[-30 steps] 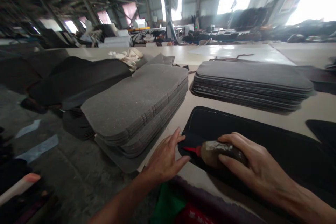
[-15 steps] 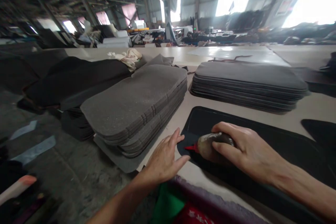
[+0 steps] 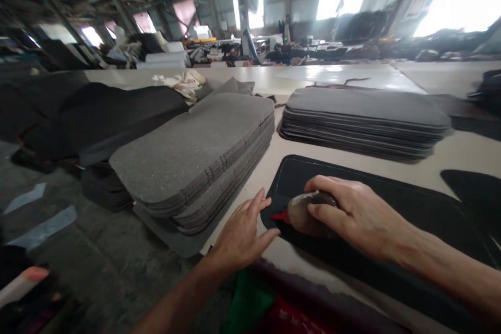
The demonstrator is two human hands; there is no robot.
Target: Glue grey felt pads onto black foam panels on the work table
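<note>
My right hand [image 3: 356, 214] grips a brownish squeeze bottle [image 3: 303, 212] with a red nozzle [image 3: 279, 216], lying nearly flat. The nozzle tip touches the near left corner of a black mat [image 3: 391, 209] spread on the beige table [image 3: 270, 162]. My left hand [image 3: 240, 237] rests flat on the table edge just left of that corner, fingers spread, fingertips against the mat's rim.
A tall stack of grey felt pads [image 3: 199, 156] overhangs the table's left edge. A lower stack of dark grey mats [image 3: 364, 120] lies behind the black mat. Dark fabric piles [image 3: 102, 115] sit at left, cream cloth [image 3: 182, 82] behind, another black piece [image 3: 469, 188] at right.
My right hand has slid the bottle leftward along the mat's near edge toward the corner. My left hand has stayed put.
</note>
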